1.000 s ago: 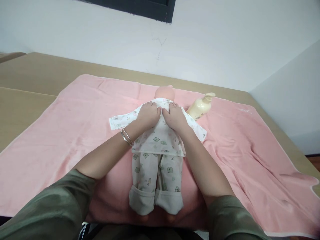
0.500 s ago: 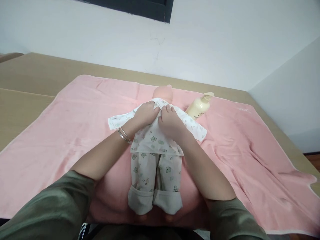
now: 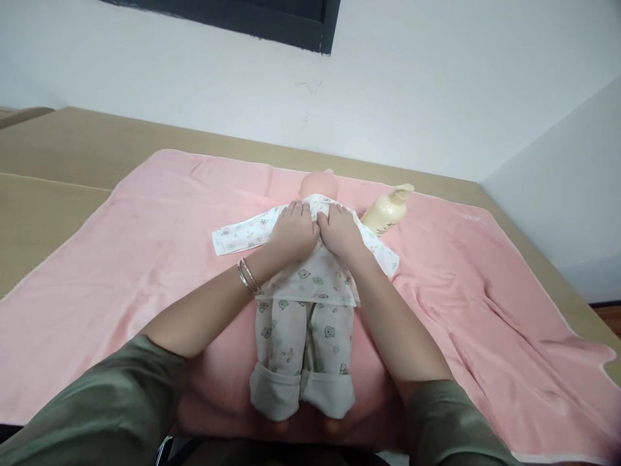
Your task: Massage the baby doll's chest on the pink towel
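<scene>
A baby doll (image 3: 319,185) lies on a pink blanket (image 3: 160,233), its head away from me. It wears a white patterned top (image 3: 310,278) with long sleeves spread to both sides, and matching trousers (image 3: 288,336) with turned-up cuffs. My left hand (image 3: 294,232) lies flat on the left of the chest, fingers stretched towards the neck. Beside it my right hand (image 3: 340,233) rests on the other side of the chest, its fingers also laid out. The two thumbs nearly meet in the middle. Nothing shows in either hand.
A cream pump bottle (image 3: 387,210) leans over on the blanket just right of the doll's shoulder. The blanket covers much of a wooden table (image 3: 116,139). Behind the table stands a white wall (image 3: 412,97) with a dark frame (image 3: 272,22) at the top.
The fingers of both hands have gone from bunched at the collar to laid out on the chest. My left hand has moved slightly right and nearer me. The view has shifted a little.
</scene>
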A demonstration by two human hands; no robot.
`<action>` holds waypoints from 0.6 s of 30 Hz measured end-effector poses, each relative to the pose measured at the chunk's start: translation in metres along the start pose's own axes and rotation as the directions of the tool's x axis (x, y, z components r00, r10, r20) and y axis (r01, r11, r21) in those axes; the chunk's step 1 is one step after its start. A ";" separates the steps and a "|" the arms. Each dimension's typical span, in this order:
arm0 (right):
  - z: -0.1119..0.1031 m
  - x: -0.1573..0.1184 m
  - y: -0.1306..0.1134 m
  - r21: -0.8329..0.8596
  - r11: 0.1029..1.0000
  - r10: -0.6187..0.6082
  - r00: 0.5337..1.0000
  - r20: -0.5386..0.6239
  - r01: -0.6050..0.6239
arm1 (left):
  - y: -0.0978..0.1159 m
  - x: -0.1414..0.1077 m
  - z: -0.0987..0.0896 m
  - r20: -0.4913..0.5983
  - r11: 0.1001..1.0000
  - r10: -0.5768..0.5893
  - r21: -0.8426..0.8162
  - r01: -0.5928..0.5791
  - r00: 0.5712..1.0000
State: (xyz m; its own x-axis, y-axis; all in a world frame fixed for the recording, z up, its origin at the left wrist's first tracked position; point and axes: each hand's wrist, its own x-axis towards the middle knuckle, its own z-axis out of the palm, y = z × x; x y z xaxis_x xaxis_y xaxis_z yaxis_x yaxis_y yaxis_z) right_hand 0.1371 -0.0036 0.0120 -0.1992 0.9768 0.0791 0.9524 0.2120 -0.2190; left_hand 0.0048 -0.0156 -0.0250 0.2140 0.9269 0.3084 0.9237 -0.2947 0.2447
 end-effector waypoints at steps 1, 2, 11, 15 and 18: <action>-0.004 -0.004 -0.003 -0.025 1.000 -0.011 1.000 0.019 0.011 | -0.005 0.004 0.000 0.012 1.000 0.002 -0.017 -0.002 1.000; -0.009 -0.009 -0.006 -0.040 0.999 -0.018 0.999 0.043 0.020 | -0.010 0.009 -0.001 0.028 0.999 -0.003 -0.038 0.005 1.000; -0.016 -0.017 -0.009 -0.275 0.921 -0.235 0.957 0.171 0.276 | 0.000 0.006 -0.009 0.029 0.993 -0.119 0.005 0.119 0.992; -0.004 0.002 0.004 -0.132 0.987 -0.086 0.994 0.063 0.094 | 0.022 -0.010 -0.016 0.055 0.989 -0.117 0.100 0.112 0.992; -0.002 0.005 0.006 -0.190 0.975 -0.103 0.992 0.066 0.114 | 0.029 -0.014 -0.023 0.088 0.987 -0.097 0.135 0.085 0.991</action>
State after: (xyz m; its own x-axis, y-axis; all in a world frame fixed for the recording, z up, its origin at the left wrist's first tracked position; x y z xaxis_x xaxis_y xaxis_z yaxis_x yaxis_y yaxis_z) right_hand 0.1426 0.0024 0.0129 -0.3113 0.9496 0.0365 0.9498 0.3122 -0.0200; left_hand 0.0215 -0.0424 -0.0011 0.1507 0.9680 0.2008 0.9729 -0.1812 0.1436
